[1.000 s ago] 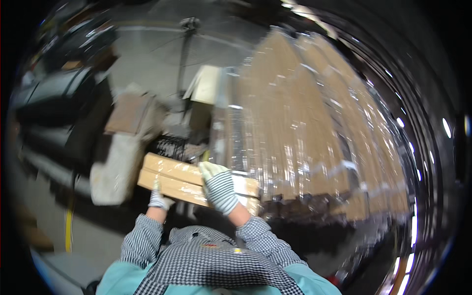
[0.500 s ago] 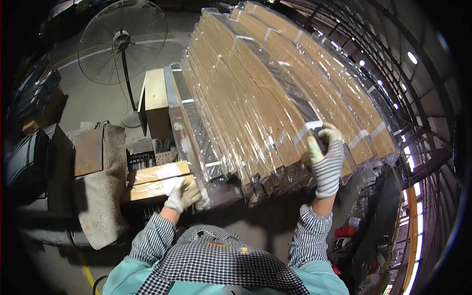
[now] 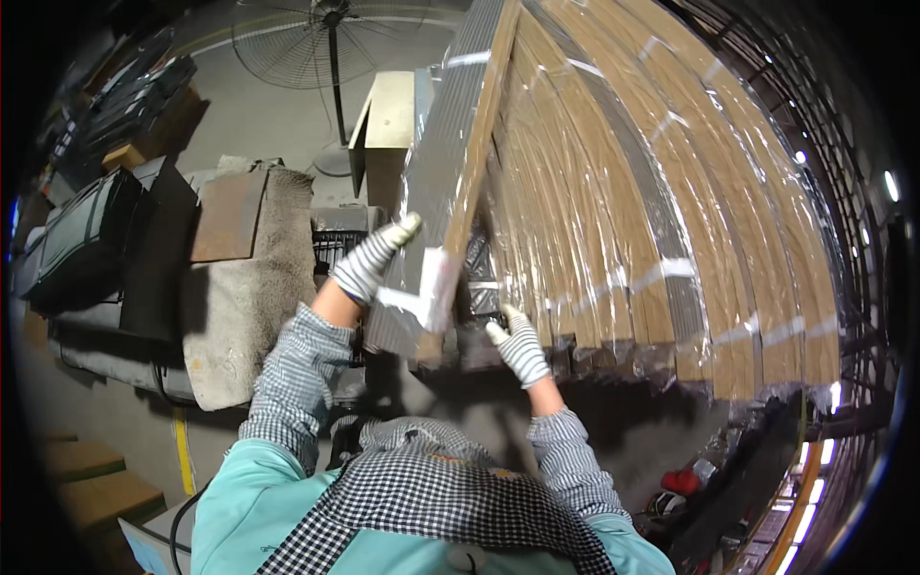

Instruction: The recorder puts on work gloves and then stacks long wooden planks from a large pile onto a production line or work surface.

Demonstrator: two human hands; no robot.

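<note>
A long, plastic-wrapped bundle (image 3: 447,125) lies slanted at the left of the stack, its ribbed grey side showing and a brown cardboard edge along its right. White bands and a white label mark its near end. My left hand (image 3: 369,266), in a striped knit glove, grips this bundle's left edge, thumb on top; its other fingers are mostly hidden. My right hand (image 3: 522,350), gloved alike, has its fingers apart and holds nothing. It is just right of the bundle's near end, beside the near ends of the brown wrapped packages (image 3: 594,211).
Left of the bundle stand a cream box (image 3: 391,105) and a bench covered with grey carpet (image 3: 230,335), a rusty plate (image 3: 228,216) on it. Further off are a pedestal fan (image 3: 333,86) and black stacked parts (image 3: 91,240). Red items (image 3: 680,481) lie at lower right.
The view has shifted left. The grey ribbed bundle now leans at the stack's left side with my left hand on it. My right hand has moved left, off the brown packages' ends.
</note>
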